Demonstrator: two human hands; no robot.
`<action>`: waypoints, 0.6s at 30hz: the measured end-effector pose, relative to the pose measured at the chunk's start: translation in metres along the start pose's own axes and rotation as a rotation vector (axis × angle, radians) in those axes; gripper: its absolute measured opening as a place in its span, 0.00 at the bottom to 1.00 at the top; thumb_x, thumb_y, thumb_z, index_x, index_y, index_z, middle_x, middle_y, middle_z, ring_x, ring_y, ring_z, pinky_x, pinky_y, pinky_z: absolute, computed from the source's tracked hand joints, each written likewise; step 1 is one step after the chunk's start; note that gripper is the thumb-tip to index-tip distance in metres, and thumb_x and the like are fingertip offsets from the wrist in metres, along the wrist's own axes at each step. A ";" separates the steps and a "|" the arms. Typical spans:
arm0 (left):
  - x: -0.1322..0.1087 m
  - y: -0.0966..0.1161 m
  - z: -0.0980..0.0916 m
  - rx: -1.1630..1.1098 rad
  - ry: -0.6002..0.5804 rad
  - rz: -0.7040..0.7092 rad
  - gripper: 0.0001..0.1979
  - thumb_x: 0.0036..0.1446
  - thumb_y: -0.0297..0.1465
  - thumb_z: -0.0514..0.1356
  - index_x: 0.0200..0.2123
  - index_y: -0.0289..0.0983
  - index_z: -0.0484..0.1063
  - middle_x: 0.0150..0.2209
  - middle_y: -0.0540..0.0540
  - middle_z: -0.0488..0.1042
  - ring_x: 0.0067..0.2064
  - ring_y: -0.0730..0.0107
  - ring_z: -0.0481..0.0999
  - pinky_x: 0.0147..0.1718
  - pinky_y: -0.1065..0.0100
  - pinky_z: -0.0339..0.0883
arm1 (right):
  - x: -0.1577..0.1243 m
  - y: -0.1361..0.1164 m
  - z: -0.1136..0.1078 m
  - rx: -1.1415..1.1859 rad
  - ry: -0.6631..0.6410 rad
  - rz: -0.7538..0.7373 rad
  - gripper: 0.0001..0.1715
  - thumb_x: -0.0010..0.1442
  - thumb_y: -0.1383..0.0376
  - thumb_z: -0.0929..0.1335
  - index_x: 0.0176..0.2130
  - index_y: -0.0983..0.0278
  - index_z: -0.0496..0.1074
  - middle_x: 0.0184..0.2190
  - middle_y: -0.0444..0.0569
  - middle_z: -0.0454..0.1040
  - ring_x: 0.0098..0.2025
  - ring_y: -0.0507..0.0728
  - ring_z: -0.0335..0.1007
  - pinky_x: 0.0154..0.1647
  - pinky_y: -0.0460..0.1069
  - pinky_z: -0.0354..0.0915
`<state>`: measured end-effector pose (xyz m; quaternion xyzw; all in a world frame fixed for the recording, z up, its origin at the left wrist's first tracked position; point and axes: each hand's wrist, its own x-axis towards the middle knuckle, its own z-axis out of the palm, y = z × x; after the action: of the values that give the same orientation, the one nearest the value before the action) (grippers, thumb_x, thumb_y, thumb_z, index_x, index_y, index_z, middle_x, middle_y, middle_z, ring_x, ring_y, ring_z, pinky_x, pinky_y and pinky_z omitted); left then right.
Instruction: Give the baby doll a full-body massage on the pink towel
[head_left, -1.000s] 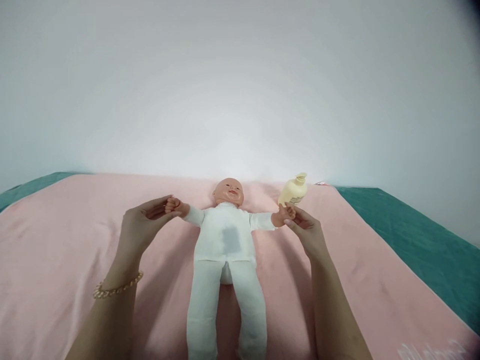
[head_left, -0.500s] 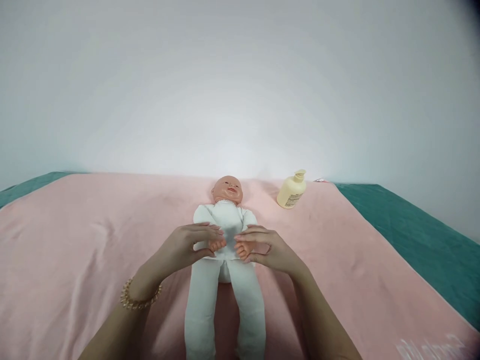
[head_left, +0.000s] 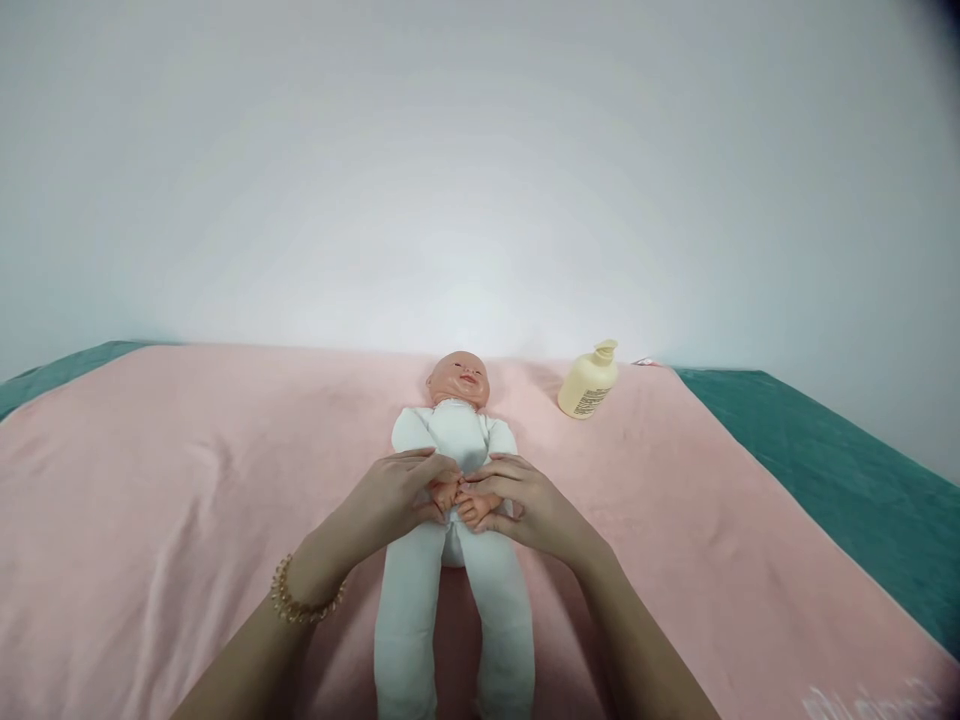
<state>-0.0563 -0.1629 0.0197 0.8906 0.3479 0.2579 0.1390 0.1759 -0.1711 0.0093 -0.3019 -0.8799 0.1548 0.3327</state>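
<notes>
A baby doll point(head_left: 455, 440) in a white suit lies on its back on a pink blanket point(head_left: 172, 480), head away from me. My left hand point(head_left: 390, 497) is closed around one of the doll's small hands, and my right hand point(head_left: 521, 505) is closed around the other. Both doll hands are pressed together over its belly, between my two hands. A beaded bracelet point(head_left: 304, 600) circles my left wrist.
A pale yellow pump bottle point(head_left: 589, 381) leans on the blanket to the right of the doll's head. A teal cover point(head_left: 840, 480) shows beyond the blanket on the right and at the far left. A plain white wall rises behind.
One second ago I held the doll's arms spread out to the sides. Since then I have swung them inward, and its hands now meet over its belly.
</notes>
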 end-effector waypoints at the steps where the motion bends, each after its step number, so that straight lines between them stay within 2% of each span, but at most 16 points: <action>1: 0.000 0.000 0.000 0.001 -0.004 -0.002 0.12 0.57 0.28 0.59 0.45 0.43 0.69 0.37 0.51 0.79 0.42 0.66 0.79 0.54 0.60 0.68 | 0.000 0.001 0.000 0.000 -0.004 0.005 0.13 0.55 0.61 0.74 0.42 0.59 0.76 0.45 0.48 0.77 0.47 0.57 0.72 0.57 0.56 0.64; 5: 0.001 0.000 -0.004 -0.033 -0.002 0.005 0.13 0.58 0.29 0.59 0.47 0.43 0.70 0.39 0.52 0.79 0.42 0.67 0.78 0.57 0.59 0.64 | -0.002 0.005 -0.002 0.047 -0.005 0.040 0.16 0.56 0.60 0.73 0.46 0.58 0.75 0.46 0.49 0.77 0.50 0.58 0.71 0.57 0.57 0.64; 9: -0.006 -0.005 -0.025 -0.111 0.073 -0.043 0.15 0.56 0.35 0.61 0.48 0.43 0.71 0.44 0.48 0.79 0.49 0.61 0.77 0.55 0.58 0.66 | -0.005 0.011 -0.016 0.185 0.097 0.168 0.20 0.56 0.59 0.73 0.49 0.55 0.73 0.47 0.49 0.77 0.53 0.60 0.69 0.57 0.60 0.64; 14: -0.023 -0.022 -0.062 -0.073 0.285 -0.261 0.23 0.53 0.44 0.63 0.51 0.44 0.70 0.50 0.46 0.76 0.52 0.59 0.75 0.52 0.60 0.68 | -0.017 0.023 -0.043 0.243 0.313 0.441 0.23 0.57 0.56 0.71 0.52 0.55 0.70 0.52 0.50 0.73 0.56 0.62 0.68 0.57 0.60 0.64; 16: -0.033 -0.032 -0.076 -0.001 0.314 -0.362 0.23 0.53 0.46 0.62 0.50 0.45 0.70 0.50 0.47 0.76 0.51 0.58 0.75 0.51 0.61 0.68 | -0.025 0.029 -0.056 0.232 0.352 0.508 0.28 0.57 0.55 0.71 0.55 0.55 0.67 0.53 0.51 0.72 0.56 0.63 0.67 0.57 0.61 0.64; 18: -0.045 -0.045 -0.088 0.089 0.292 -0.469 0.20 0.52 0.47 0.62 0.46 0.45 0.72 0.48 0.47 0.77 0.48 0.58 0.76 0.46 0.61 0.70 | -0.035 0.035 -0.070 0.199 0.342 0.573 0.31 0.57 0.54 0.70 0.58 0.55 0.64 0.51 0.51 0.72 0.52 0.62 0.70 0.54 0.60 0.66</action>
<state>-0.1581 -0.1555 0.0569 0.7446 0.5716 0.3286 0.1041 0.2596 -0.1615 0.0269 -0.5242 -0.6715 0.2742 0.4462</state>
